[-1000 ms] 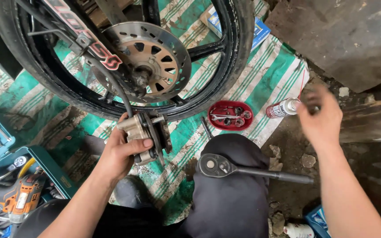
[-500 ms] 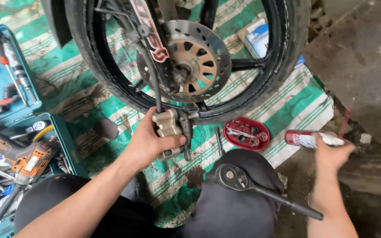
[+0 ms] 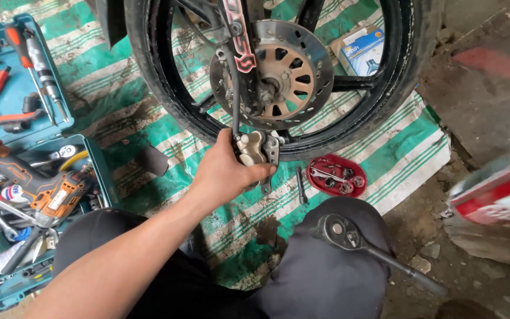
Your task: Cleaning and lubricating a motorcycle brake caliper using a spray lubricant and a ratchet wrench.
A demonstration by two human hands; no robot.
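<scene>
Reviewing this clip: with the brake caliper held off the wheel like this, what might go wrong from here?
1. The left hand alone grips the grey metal brake caliper; if it slips, the caliper would hang on its black hose.
2. The silver ratchet wrench rests loose on the person's knee and may slide off.
3. The blurred red-and-white spray can is close to the perforated brake disc; stray spray might foul it.

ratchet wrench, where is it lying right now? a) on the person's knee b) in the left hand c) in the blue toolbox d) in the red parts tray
a: the ratchet wrench rests with its head on the person's dark-trousered knee, handle running off toward the ground, while the left hand grips the brake caliper below the brake disc.
</scene>
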